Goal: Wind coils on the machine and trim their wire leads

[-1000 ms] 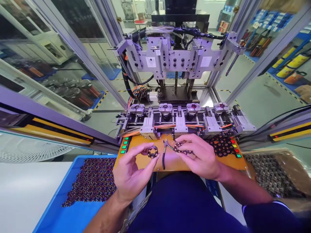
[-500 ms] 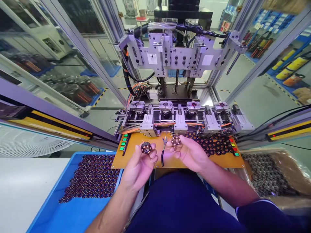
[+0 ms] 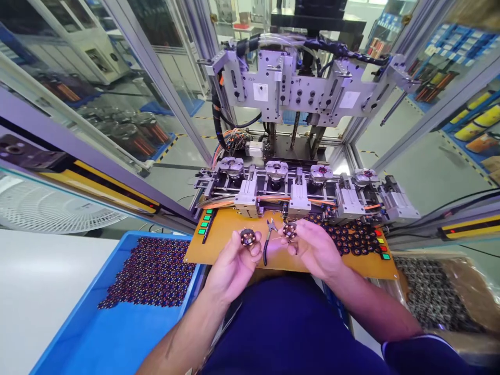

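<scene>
Between the thumb and fingers of my left hand (image 3: pixel 235 263) is a small round motor stator (image 3: pixel 247 238), dark with copper windings. My right hand (image 3: pixel 315 250) pinches a second wound stator (image 3: pixel 289 230) at its rim, with thin wire ends sticking out. The two stators are held apart, above the orange work plate (image 3: pixel 219 239). A pair of cutting pliers (image 3: pixel 268 239) with dark handles lies on the plate between my hands. Beyond them stands a winding machine with a row of metal fixtures (image 3: pixel 277 169); the two on the right hold red-and-dark stators (image 3: pixel 322 170).
Many wound stators (image 3: pixel 355 237) cover the plate's right side, near coloured buttons (image 3: pixel 386 257). Green buttons (image 3: pixel 203 232) and a black pen-like stick (image 3: pixel 207 226) are at its left. A blue tray (image 3: pixel 117 333) of stators stands left; a plastic-lined box (image 3: pixel 461 271) of grey parts stands right.
The whole view has shifted, so the machine and plate appear farther right. Both hands keep their stators, and the left one has turned slightly in my fingers.
</scene>
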The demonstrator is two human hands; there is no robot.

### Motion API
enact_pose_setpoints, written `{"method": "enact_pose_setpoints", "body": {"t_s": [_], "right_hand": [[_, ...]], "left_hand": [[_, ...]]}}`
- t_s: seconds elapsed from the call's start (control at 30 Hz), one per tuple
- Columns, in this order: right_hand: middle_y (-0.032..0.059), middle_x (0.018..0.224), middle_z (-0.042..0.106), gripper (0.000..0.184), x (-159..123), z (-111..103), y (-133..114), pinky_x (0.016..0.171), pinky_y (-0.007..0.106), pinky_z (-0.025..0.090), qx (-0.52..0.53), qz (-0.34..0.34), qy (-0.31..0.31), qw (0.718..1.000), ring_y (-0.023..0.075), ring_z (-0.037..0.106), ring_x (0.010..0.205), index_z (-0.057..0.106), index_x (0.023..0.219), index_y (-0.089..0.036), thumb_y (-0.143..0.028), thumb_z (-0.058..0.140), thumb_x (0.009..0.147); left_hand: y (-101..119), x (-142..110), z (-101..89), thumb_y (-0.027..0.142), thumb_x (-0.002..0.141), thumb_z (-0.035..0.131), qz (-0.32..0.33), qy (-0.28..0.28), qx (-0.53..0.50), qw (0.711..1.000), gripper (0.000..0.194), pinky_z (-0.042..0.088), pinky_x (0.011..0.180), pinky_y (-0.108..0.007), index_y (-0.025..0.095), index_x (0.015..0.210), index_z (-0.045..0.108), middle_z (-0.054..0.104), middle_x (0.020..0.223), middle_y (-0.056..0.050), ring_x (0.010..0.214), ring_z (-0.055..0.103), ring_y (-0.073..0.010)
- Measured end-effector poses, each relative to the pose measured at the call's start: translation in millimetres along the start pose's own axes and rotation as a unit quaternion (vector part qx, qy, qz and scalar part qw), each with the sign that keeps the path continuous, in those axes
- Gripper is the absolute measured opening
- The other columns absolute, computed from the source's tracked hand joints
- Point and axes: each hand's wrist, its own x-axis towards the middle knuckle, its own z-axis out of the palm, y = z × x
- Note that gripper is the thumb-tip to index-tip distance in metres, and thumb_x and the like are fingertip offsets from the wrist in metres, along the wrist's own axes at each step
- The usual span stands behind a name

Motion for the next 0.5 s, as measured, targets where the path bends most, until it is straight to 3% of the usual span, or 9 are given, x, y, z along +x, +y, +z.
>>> {"method": "enact_pose_setpoints", "body": {"t_s": [0.07,0.17,0.27,0.4,0.5], "right_hand": [[0.012,0.102,0.071,0.025,0,6,18,0.065,0.028,0.055,-0.132,-0.065,-0.002,0.989,0.0162,0.07,0.083,0.06,0.093,-0.016,-0.038,0.049,0.099],[0.0102,0.097,0.07,0.016,6,23,58,0.084,0.036,0.055,-0.214,-0.1,-0.053,0.97,0.019,0.067,0.092,0.063,0.082,-0.017,-0.03,0.063,0.09],[0.0068,0.087,0.069,0.016,21,50,104,0.084,0.036,0.054,-0.295,-0.12,-0.131,0.939,0.0172,0.066,0.086,0.064,0.079,-0.015,-0.026,0.063,0.091],[0.0045,0.099,0.066,0.021,45,84,137,0.083,0.035,0.055,-0.376,-0.144,-0.184,0.897,0.0152,0.064,0.09,0.064,0.099,-0.013,-0.033,0.058,0.096],[0.0075,0.103,0.067,0.018,48,84,129,0.084,0.037,0.056,-0.41,-0.18,-0.177,0.876,0.0184,0.065,0.095,0.064,0.1,-0.013,-0.03,0.061,0.094]], "left_hand": [[-14,6,-24.2,0.072,0.076,0.06,0.07,0.062,0.133,0.987,0.053,0.049,0.057,-0.029,0.019,0.08,0.06,0.068,0.088,-0.007,0.061,0.056,-0.0127],[-38,19,-68.1,0.058,0.064,0.079,0.108,0.132,0.233,0.957,0.044,0.051,0.069,-0.032,0.019,0.074,0.061,0.068,0.088,-0.006,0.07,0.059,-0.0153],[-62,34,-102.0,0.048,0.063,0.081,0.126,0.157,0.328,0.923,0.034,0.052,0.076,-0.036,0.02,0.069,0.064,0.068,0.081,-0.005,0.073,0.059,-0.0187],[-81,56,-116.8,0.039,0.069,0.077,0.153,0.139,0.412,0.887,0.022,0.052,0.087,-0.041,0.021,0.075,0.065,0.072,0.086,-0.007,0.085,0.066,-0.0236],[-85,60,-116.4,0.036,0.075,0.072,0.177,0.128,0.452,0.865,0.02,0.055,0.082,-0.04,0.02,0.085,0.066,0.073,0.089,-0.008,0.082,0.068,-0.0234]]}}
